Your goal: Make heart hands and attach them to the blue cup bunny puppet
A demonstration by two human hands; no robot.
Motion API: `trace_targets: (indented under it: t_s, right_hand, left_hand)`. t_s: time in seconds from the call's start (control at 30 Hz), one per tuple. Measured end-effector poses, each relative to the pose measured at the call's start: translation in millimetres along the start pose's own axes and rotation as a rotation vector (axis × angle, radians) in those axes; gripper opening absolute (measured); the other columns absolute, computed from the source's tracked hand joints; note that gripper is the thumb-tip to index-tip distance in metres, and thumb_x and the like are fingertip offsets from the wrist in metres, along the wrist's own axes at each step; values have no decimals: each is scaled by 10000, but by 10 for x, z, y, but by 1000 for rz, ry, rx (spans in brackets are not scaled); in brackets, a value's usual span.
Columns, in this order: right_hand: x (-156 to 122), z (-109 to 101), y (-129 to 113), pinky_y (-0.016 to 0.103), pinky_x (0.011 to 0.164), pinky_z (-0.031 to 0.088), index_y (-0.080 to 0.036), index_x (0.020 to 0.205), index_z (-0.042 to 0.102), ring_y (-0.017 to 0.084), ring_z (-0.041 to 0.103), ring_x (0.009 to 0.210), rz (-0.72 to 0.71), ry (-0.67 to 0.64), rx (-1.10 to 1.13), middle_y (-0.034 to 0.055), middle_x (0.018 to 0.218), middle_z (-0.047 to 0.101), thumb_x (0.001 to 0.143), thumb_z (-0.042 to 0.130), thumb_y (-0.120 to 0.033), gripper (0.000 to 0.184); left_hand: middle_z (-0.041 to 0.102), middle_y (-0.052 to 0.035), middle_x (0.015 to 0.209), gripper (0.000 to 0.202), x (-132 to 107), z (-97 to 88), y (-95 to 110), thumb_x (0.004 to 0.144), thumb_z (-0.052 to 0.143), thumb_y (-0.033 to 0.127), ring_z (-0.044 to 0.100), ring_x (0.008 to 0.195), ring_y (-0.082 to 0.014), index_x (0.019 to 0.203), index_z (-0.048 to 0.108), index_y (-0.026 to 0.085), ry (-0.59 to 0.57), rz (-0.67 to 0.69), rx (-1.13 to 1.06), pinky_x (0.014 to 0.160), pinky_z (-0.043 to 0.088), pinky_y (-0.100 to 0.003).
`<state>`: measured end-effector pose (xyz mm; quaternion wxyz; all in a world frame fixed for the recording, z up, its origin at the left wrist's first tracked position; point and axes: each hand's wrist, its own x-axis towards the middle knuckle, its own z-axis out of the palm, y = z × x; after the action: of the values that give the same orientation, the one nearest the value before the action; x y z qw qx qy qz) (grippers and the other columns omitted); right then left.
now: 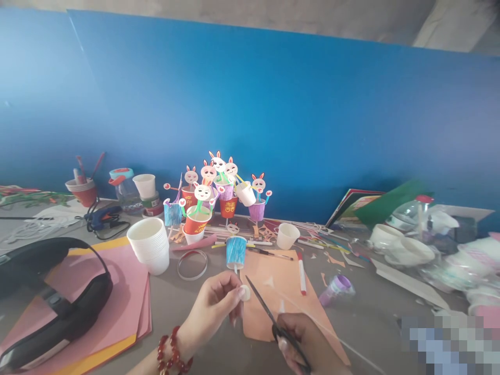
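Observation:
Between thumb and fingers my left hand (pixel 216 299) pinches a small white paper disc (pixel 245 292). My right hand (pixel 302 338) is closed around the handles of black scissors (pixel 262 302). Their blades point up and left, with the tip close to the disc. Just beyond my left hand is a blue-coloured paper cup (pixel 236 253) with a rabbit face (pixel 233 228) at its far side. An orange paper sheet (pixel 289 291) lies beneath the scissors, with white scraps on it. A red-and-white marker (pixel 301 274) rests at the sheet's right edge.
Several rabbit-faced cup figures (pixel 203 192) stand at the back. To the left are stacked white cups (pixel 150 246), a tape roll (pixel 192 264), a blue glue gun (pixel 103 216) and a black headset-like object (pixel 78 307) on pink paper. Plastic-wrapped cups (pixel 410 252) crowd the right.

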<state>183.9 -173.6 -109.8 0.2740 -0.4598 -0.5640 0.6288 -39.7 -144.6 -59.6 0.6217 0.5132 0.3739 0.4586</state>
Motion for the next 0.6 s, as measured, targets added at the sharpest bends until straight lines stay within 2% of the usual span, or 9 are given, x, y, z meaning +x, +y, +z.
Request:
trace_targets:
  t_s: [0.17,0.3,0.43,0.53,0.6]
  right_hand:
    - [8,43,-153,202,390,213,-228,625,438,58,350,329,-96,6,-29,-96,407,409,624,598,-871,663]
    - [6,77,-176,210,420,263,-217,666,474,78,369,382,-201,30,-56,-61,442,465,678,541,-876,663]
    - [8,119,-146,209,412,254,-222,635,444,83,394,396,-223,69,-76,-58,460,450,610,518,-937,718]
    - [-11,131,-130,211,423,256,-213,621,454,81,392,430,-215,85,-79,-60,490,434,541,512,-972,765]
    - [-38,125,-111,215,447,260,-196,602,487,82,388,474,-233,104,-113,-50,523,437,567,536,-948,754]
  left_hand:
    - [555,32,521,399,41,-8,-70,823,625,557,449,441,-94,713,559,179,73,20,76,461,376,-218]
    - [544,24,598,308,51,-15,-117,905,536,441,494,540,-130,734,564,186,77,51,292,542,400,-244]
    - [571,-13,726,237,55,-9,-139,926,476,304,548,682,-178,735,568,200,63,194,659,634,407,-275]
    - [586,-41,815,223,76,-7,-175,926,459,259,584,773,-201,730,551,203,70,294,754,720,450,-300]
    - [612,-59,845,228,92,-6,-196,935,427,241,602,804,-219,748,552,202,52,321,824,752,468,-330]
